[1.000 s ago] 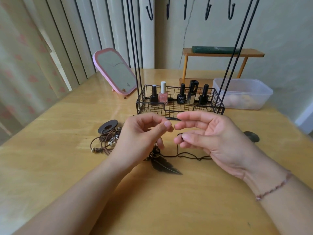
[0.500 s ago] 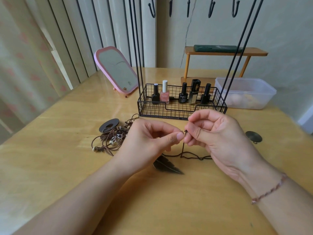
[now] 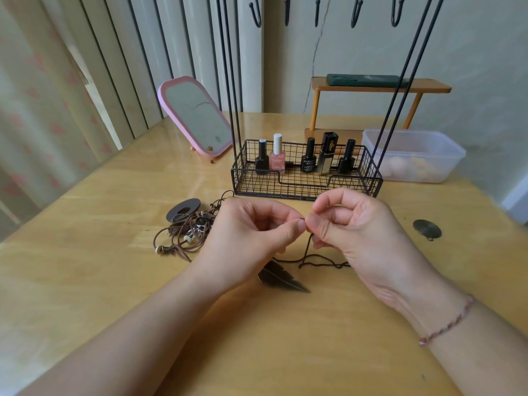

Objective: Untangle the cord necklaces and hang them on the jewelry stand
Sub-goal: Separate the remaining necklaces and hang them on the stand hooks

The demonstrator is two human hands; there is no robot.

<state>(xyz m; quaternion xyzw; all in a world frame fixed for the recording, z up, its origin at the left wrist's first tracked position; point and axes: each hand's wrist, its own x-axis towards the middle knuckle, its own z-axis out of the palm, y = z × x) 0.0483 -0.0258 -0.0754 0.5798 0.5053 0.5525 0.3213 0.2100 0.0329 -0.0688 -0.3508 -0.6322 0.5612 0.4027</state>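
Inspector: Hands met over the table [image 3: 314, 338]. Grip?

Clerk: Left hand [image 3: 251, 235] and right hand [image 3: 354, 227] each pinched the dark cord [image 3: 310, 247] where the fingertips touched.

Inspector: Cord's run?

Clerk: It dropped to the table; its feather pendant [image 3: 281, 277] lay under the left wrist. Tangled necklaces [image 3: 185, 232] lay left; the stand [image 3: 305, 178] stood just beyond the hands.

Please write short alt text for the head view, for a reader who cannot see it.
Two hands, left hand and right hand, pinch a dark cord above a wooden table. A feather pendant lies below, tangled necklaces left, the jewelry stand behind.
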